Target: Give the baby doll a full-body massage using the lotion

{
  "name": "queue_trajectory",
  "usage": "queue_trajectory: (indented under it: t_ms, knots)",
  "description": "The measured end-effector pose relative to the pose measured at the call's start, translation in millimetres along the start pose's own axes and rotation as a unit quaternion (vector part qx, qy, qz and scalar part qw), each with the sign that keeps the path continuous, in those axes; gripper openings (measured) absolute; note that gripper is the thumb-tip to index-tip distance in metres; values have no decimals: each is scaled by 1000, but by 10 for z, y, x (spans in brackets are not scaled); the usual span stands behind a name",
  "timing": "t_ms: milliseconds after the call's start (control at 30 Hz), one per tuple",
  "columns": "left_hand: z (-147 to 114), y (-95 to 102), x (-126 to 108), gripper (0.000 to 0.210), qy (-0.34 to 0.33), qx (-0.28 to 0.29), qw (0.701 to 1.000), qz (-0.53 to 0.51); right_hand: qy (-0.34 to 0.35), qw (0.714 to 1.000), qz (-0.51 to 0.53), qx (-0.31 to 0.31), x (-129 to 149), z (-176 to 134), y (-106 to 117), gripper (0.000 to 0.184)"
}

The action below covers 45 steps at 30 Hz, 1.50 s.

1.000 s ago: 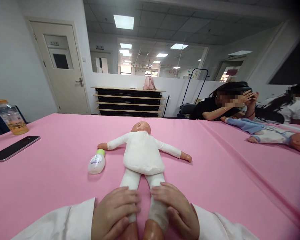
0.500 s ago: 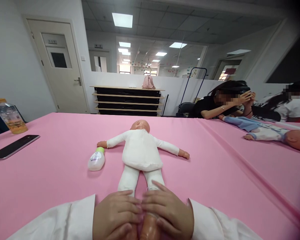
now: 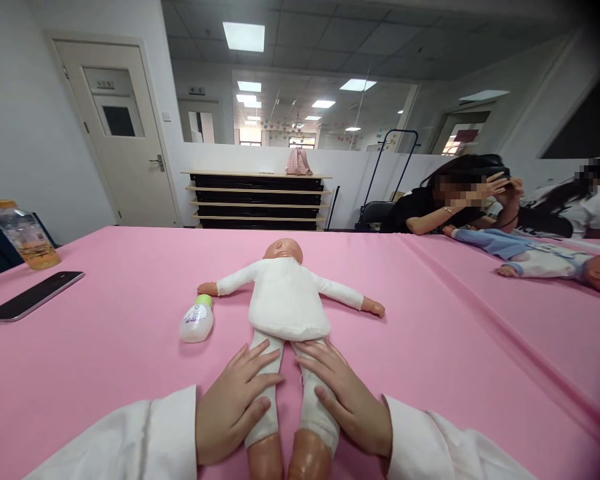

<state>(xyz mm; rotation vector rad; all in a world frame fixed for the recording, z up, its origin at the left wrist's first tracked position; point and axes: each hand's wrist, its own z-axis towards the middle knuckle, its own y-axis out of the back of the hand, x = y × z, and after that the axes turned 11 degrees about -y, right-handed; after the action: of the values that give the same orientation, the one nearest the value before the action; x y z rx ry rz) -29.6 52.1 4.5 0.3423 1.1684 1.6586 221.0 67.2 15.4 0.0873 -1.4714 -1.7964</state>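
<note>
A baby doll (image 3: 289, 300) in white cloth lies on the pink-covered table (image 3: 130, 400), its head away from me and its arms spread out. My left hand (image 3: 243, 400) rests on the doll's leg at the left, fingers stretched and a little apart. On the other leg lies my right hand (image 3: 340, 393), its fingers also extended over the white cloth. Neither hand grasps anything. Below the cloth the doll's bare lower legs show at the bottom edge. Beside the doll's hand at the left stands or lies a small white bottle (image 3: 197, 323) with a green cap.
At the left are a black phone (image 3: 34, 295) and a drink bottle (image 3: 27, 237) with an orange cap. Another doll (image 3: 545, 257) in blue and white lies at the right, near a person in black (image 3: 425, 207) with raised hands. Behind stands a low shelf (image 3: 257, 200).
Both my hands have slid up the doll's legs, away from me, from around the lower legs to the upper legs. They have moved slightly apart, uncovering the lower legs.
</note>
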Motion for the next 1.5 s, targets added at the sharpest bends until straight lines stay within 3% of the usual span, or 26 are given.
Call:
queue_trajectory:
  t_ms: [100, 200, 300, 367, 433, 533, 633, 700, 800, 900, 1033, 1167, 1233, 1300, 1433, 1500]
  knots:
    - [-12, 29, -49, 33, -76, 21, 997, -8, 33, 999, -15, 39, 78, -22, 27, 40]
    - [-29, 49, -90, 29, -151, 12, 988, -30, 121, 989, 9, 79, 167, -56, 46, 38]
    - [-49, 61, -117, 28, -208, -26, 973, -96, 218, 967, 105, 81, 212, -95, 40, 34]
    - [-71, 72, -127, 29, -219, -78, 963, -137, 225, 959, 165, 45, 188, -116, 34, 35]
    - [-90, 86, -123, 31, -188, -127, 962, -152, 181, 968, 174, 13, 126, -116, 33, 34]
    - [-88, 97, -86, 31, -86, -164, 974, -133, 61, 990, 124, -8, 25, -61, 31, 33]
    - [-32, 85, -33, 31, 26, -139, 986, -84, -29, 997, 77, -6, -14, 14, 13, 37]
    - [16, 74, -10, 31, 73, -81, 992, -56, -34, 998, 51, 5, -4, 38, 1, 39]
    - [54, 75, -20, 33, 78, -5, 996, -34, 8, 1000, 9, 25, 27, 32, 7, 37]
    - [21, 88, -85, 31, -3, 1, 999, -44, 98, 994, -14, 54, 70, 6, 41, 33]
    - [-79, 77, -193, 30, -121, -100, 982, -102, 245, 968, 13, 45, 160, -41, 97, 30]
    - [-136, 56, -231, 32, -125, -214, 955, -160, 303, 952, 2, -43, 181, -98, 121, 30]
    - [-130, 61, -211, 30, -97, -227, 958, -148, 279, 957, -40, -71, 132, -101, 112, 32]
    - [-99, 72, -167, 29, -40, -207, 971, -111, 213, 971, -71, -81, 63, -77, 92, 35]
    - [-6, 76, -49, 33, 107, -107, 988, -41, 60, 993, -85, -57, -10, -3, 54, 46]
    - [21, 65, -5, 39, 131, -54, 989, -30, 21, 995, -85, -44, 12, 10, 40, 49]
